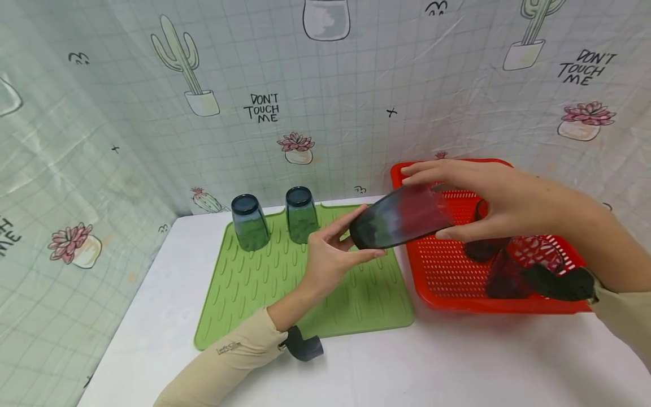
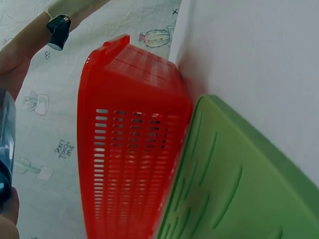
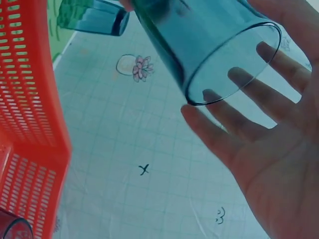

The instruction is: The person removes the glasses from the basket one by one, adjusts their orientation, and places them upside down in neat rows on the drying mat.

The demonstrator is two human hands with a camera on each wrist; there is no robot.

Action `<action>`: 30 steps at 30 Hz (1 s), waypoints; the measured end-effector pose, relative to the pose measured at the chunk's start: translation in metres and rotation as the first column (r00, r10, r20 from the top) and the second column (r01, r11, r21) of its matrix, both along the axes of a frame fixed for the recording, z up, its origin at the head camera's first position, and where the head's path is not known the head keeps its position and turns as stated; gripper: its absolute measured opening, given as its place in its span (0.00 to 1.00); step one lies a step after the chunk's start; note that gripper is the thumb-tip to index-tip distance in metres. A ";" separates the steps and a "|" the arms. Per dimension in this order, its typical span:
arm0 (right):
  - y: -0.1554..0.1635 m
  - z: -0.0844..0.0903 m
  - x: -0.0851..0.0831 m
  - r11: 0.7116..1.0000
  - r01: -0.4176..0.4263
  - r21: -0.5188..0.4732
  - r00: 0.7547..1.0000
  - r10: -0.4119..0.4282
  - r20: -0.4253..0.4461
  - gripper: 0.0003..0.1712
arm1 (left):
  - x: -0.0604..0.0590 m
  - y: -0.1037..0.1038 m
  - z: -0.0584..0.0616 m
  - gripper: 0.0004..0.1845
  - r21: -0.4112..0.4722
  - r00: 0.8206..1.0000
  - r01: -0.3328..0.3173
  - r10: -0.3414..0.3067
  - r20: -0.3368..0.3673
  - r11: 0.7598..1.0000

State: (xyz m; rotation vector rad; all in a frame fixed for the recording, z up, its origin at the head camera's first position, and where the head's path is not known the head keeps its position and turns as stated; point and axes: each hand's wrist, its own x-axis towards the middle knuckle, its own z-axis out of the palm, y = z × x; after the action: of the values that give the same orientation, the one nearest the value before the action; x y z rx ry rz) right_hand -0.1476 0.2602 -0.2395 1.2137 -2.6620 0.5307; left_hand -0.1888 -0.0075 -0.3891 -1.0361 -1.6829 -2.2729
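A dark blue see-through glass (image 1: 402, 223) lies on its side in the air, over the seam between the green mat (image 1: 244, 294) and the red basket (image 1: 458, 305). My left hand (image 1: 370, 233) pinches its base end between thumb and fingers. My right hand (image 1: 424, 200) is at the mouth end, with straight fingers over the top and the thumb under it. In the right wrist view the glass's (image 3: 209, 45) open mouth faces my palm, and my fingers (image 3: 239, 129) are spread and straight behind it. The left wrist view catches only an edge of the glass (image 2: 6, 144).
Two blue glasses (image 1: 249, 221) (image 1: 301, 215) stand upside down at the back of the mat. More glasses (image 1: 500, 271) lie in the basket. The mat and basket sit on a white table (image 1: 407, 367). A cactus-print sheet (image 1: 356, 85) closes off the back and left.
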 end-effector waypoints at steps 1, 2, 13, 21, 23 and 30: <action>0.000 -0.001 0.001 1.000 0.009 0.012 1.000 -0.009 0.008 0.47 | 0.000 -0.001 0.001 0.40 -0.016 1.000 -0.010 0.010 -0.030 1.000; 0.000 -0.001 0.001 1.000 0.015 0.021 1.000 -0.016 0.017 0.46 | -0.001 -0.001 0.001 0.40 -0.033 0.998 -0.024 0.021 -0.062 0.999; -0.005 -0.001 0.001 0.993 0.057 0.103 0.998 -0.058 0.008 0.42 | -0.005 -0.007 0.012 0.37 -0.218 0.866 -0.258 0.125 -0.484 0.941; -0.011 -0.005 -0.001 0.971 0.121 0.207 0.992 -0.126 0.012 0.41 | -0.009 -0.011 0.025 0.32 -0.241 0.545 -0.543 0.119 -0.830 0.804; -0.014 -0.006 -0.002 0.962 0.144 0.232 0.989 -0.148 0.001 0.41 | -0.009 -0.011 0.028 0.31 -0.220 0.468 -0.582 0.101 -0.878 0.783; -0.022 -0.009 -0.008 0.932 0.197 0.304 0.980 -0.198 -0.025 0.47 | -0.010 -0.010 0.033 0.30 -0.184 0.333 -0.628 0.047 -0.942 0.756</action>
State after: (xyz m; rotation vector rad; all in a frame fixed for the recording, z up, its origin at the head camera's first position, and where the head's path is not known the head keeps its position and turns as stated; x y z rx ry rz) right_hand -0.1552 0.2387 -0.2487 0.9915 -2.9058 0.0926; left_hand -0.1983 -0.0172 -0.3558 -1.4092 -1.6909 -0.5778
